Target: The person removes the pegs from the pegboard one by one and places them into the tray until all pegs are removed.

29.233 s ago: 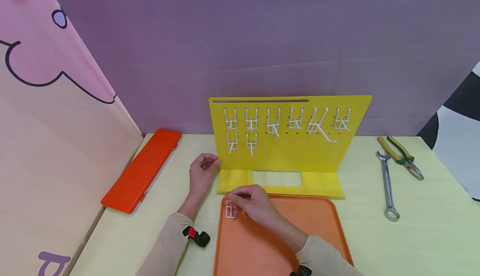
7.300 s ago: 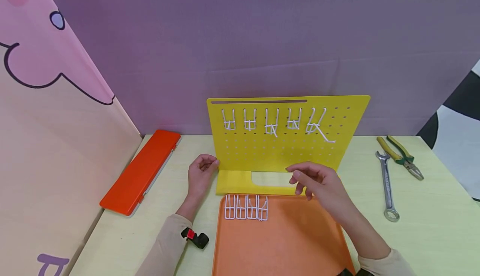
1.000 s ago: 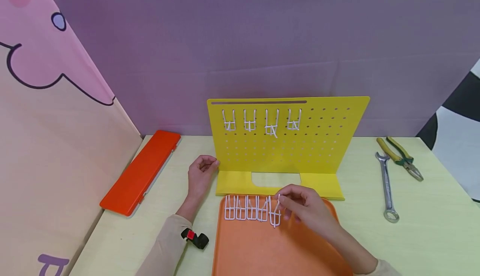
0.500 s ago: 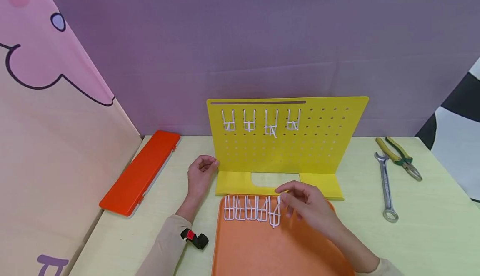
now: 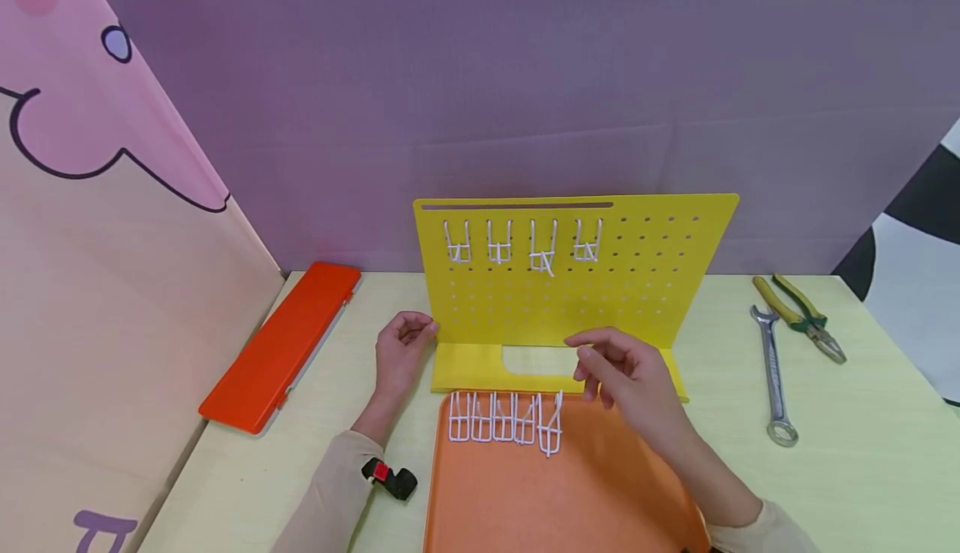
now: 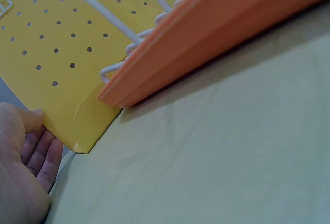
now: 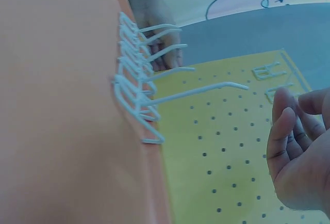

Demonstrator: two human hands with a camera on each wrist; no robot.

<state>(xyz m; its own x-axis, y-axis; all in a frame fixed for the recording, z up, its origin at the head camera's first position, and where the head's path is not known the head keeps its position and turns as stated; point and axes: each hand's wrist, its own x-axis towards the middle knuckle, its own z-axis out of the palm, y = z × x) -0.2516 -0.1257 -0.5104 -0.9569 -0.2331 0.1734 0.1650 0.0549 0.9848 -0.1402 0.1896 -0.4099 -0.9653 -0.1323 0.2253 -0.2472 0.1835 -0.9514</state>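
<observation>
The yellow pegboard [image 5: 555, 311] stands upright with several white wire hooks [image 5: 542, 261] in its top row. At its lower left edge the left hand [image 5: 401, 357] grips the board between thumb and fingers, as the left wrist view [image 6: 23, 162] also shows for that hand. The right hand [image 5: 637, 386] holds nothing; its fingers are loosely bent above the back of the orange tray [image 5: 525, 503]. Several more hooks [image 5: 550, 436] lie side by side along the tray's back edge, their prongs sticking out in the right wrist view.
A long red case [image 5: 285, 344] lies on the table to the left. On the right lie a wrench [image 5: 774, 378] and pliers [image 5: 806, 315] with yellow-green handles. A purple cloth [image 5: 525, 77] hangs behind the board.
Compared with seven seconds ago, the fifth hook is off the board and lies on the tray at the row's right end. The right hand has let it go and moved up and right.
</observation>
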